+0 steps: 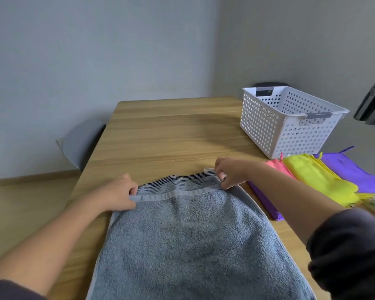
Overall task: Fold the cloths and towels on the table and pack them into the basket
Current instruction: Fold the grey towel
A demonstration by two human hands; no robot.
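The wooden desk (171, 135) fills the middle of the frame, and a grey towel (186, 234) lies flat across its lower centre. A white perforated basket (268, 124) stands at upper right, with bright cloths (318, 178) just below it. The left hand (117, 194) and right hand (232, 171) sit at the towel's far striped edge, fingers (133, 190) curled, each pinching one corner.

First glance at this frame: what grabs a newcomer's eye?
The grey towel spread on the near table, left hand and right hand pinching its far corners. Then the white basket at the far right, and the pink, yellow and purple cloths lying between it and the right arm.
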